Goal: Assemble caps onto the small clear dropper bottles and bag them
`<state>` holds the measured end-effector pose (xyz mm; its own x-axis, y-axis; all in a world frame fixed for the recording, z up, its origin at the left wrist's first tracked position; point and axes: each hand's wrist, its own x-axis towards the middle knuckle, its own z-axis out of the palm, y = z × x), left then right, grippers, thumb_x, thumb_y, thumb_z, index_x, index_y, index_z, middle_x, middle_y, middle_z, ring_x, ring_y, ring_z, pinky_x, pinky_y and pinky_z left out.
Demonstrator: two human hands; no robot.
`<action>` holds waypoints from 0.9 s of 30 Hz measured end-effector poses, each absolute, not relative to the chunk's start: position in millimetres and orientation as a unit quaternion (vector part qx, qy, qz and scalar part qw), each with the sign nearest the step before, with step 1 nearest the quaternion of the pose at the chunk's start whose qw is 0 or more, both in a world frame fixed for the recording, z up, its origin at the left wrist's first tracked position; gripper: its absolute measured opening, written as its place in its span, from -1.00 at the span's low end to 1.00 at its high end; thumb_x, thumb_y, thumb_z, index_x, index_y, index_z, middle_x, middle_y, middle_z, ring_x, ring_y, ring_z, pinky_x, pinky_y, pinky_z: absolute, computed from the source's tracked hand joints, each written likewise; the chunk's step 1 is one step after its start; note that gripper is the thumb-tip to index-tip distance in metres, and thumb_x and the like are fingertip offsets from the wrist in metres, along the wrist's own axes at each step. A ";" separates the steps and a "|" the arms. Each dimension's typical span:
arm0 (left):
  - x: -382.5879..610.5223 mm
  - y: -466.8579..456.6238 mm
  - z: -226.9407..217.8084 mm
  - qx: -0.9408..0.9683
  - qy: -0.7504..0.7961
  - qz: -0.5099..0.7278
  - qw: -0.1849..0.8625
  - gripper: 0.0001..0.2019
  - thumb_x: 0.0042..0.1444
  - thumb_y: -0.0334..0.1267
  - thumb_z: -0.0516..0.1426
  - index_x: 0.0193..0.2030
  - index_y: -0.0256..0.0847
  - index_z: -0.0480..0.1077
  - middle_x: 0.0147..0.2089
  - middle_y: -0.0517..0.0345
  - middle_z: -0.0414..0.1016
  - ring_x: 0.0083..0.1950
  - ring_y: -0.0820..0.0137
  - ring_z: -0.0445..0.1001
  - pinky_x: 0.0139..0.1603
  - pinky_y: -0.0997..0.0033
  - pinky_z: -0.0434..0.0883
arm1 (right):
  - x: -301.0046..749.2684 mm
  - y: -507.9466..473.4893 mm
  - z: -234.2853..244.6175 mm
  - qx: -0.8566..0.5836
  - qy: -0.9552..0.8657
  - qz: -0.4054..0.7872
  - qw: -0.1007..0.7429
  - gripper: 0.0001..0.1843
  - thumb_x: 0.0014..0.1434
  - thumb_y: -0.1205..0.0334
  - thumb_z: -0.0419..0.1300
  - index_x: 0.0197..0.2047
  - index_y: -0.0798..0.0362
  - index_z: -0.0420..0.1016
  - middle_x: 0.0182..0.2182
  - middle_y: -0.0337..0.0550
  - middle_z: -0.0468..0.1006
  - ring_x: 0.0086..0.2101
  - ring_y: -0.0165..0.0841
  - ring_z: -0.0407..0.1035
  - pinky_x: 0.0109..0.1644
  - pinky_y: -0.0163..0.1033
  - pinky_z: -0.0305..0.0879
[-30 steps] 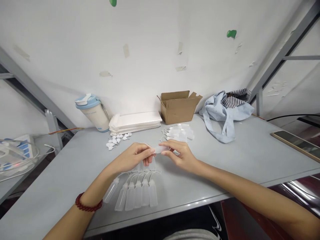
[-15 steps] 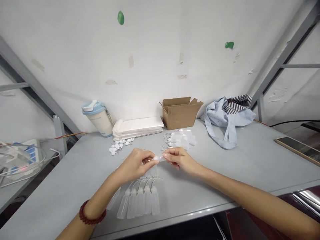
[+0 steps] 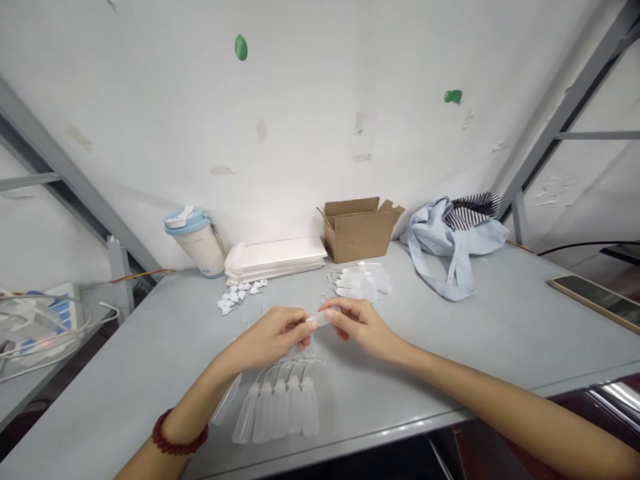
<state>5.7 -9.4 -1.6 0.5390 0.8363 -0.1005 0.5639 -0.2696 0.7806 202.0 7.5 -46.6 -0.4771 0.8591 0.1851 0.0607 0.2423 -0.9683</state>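
Note:
Both my hands meet above the grey table, pinching one small translucent plastic bottle between them. My left hand grips its left end with closed fingers; a red bead bracelet is on that wrist. My right hand holds the bottle's right end with thumb and fingers closed. Just below my hands a row of several similar bottles with curved thin spouts lies side by side on the table.
A pile of loose bottles lies behind my hands, small white caps to the left. At the wall stand a blue-lidded cup, stacked white bags, an open cardboard box and a light-blue cloth bag. A phone lies far right.
My hands stay together on the same small bottle with slight finger shifts. The camera has tilted a little, so the scene sits lower in view.

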 end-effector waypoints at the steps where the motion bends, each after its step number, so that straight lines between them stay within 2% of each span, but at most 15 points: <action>1: 6.1 -9.9 -1.1 0.776 0.451 0.173 0.406 -0.70 0.18 -0.14 0.00 -0.48 -0.25 0.35 -0.48 0.22 0.40 -0.43 0.44 0.35 -0.40 0.51 0.24 | 202.5 6.8 -46.1 -0.335 -0.699 0.498 0.389 -0.68 0.19 0.04 0.10 -0.19 0.12 0.46 -0.67 -0.35 0.30 -0.61 -0.50 0.22 -0.49 -0.37 0.13; 3: 7.2 -10.8 -0.9 0.771 0.459 0.183 0.402 -0.68 0.17 -0.12 0.00 -0.52 -0.25 0.33 -0.55 0.25 0.35 -0.50 0.47 0.29 -0.46 0.52 0.20 | 203.2 5.6 -44.9 -0.342 -0.699 0.497 0.385 -0.68 0.19 0.03 0.09 -0.23 0.13 0.46 -0.69 -0.37 0.28 -0.65 -0.52 0.19 -0.54 -0.39 0.11; 5: 8.0 -11.7 -1.2 0.766 0.461 0.185 0.407 -0.65 0.17 -0.09 0.00 -0.53 -0.26 0.33 -0.62 0.28 0.26 -0.56 0.50 0.22 -0.52 0.53 0.15 | 202.9 4.7 -44.2 -0.345 -0.673 0.539 0.371 -0.65 0.18 0.00 0.09 -0.40 0.13 0.41 -0.73 -0.39 0.22 -0.72 -0.56 0.13 -0.63 -0.40 0.04; 8: 8.2 -11.9 -2.4 0.768 0.447 0.184 0.420 -0.64 0.17 -0.09 0.01 -0.56 -0.26 0.29 -0.66 0.32 0.19 -0.61 0.54 0.14 -0.56 0.53 0.11 | 201.5 4.8 -45.4 -0.337 -0.608 0.629 0.347 -0.54 0.11 -0.07 0.15 -0.61 0.09 0.20 -0.76 -0.42 0.17 -0.79 -0.59 0.07 -0.74 -0.43 -0.04; 12: 9.4 -10.2 -9.4 0.803 0.431 0.194 0.364 -0.60 0.12 -0.14 0.06 -0.67 -0.24 0.11 -0.68 0.33 0.11 -0.58 0.55 0.07 -0.53 0.53 0.08 | 200.4 8.0 -48.0 -0.340 -0.530 0.709 0.319 -0.51 0.00 -0.08 0.24 -0.64 0.07 0.14 -0.79 -0.47 0.12 -0.82 -0.61 0.00 -0.82 -0.47 -0.08; 16: 13.0 -8.1 -20.4 0.825 0.435 0.222 0.283 -0.76 0.02 -0.33 0.06 -0.62 -0.22 0.13 -0.66 0.36 0.07 -0.56 0.55 0.05 -0.51 0.54 0.07 | 199.7 8.0 -48.0 -0.334 -0.494 0.755 0.272 -0.53 0.00 -0.04 0.26 -0.65 0.07 0.16 -0.82 -0.48 0.10 -0.83 -0.62 -0.06 -0.85 -0.49 -0.15; 20: 11.7 -6.4 -19.8 0.812 0.448 0.226 0.297 -0.84 -0.01 -0.39 0.02 -0.58 -0.23 0.18 -0.65 0.35 0.14 -0.57 0.55 0.10 -0.51 0.55 0.09 | 197.6 2.9 -43.7 -0.315 -0.504 0.755 0.276 -0.61 0.04 0.00 0.24 -0.57 0.13 0.31 -0.77 -0.44 0.18 -0.81 -0.61 0.01 -0.82 -0.48 -0.05; 27: 4.6 -6.8 -0.2 0.789 0.478 0.214 0.321 -0.79 0.12 -0.18 0.05 -0.41 -0.23 0.42 -0.51 0.23 0.41 -0.50 0.48 0.31 -0.48 0.54 0.21 | 207.0 13.5 -31.7 -0.313 -0.519 0.705 0.370 -0.62 0.12 0.02 0.18 -0.55 0.13 0.32 -0.73 -0.39 0.25 -0.77 -0.59 0.08 -0.74 -0.45 0.01</action>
<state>4.6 -6.8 -0.2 0.4511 0.8919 0.0313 0.6173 -0.3372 0.7108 207.0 13.5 -31.7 -0.5306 0.8456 -0.0581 -0.1957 -0.1889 -0.9623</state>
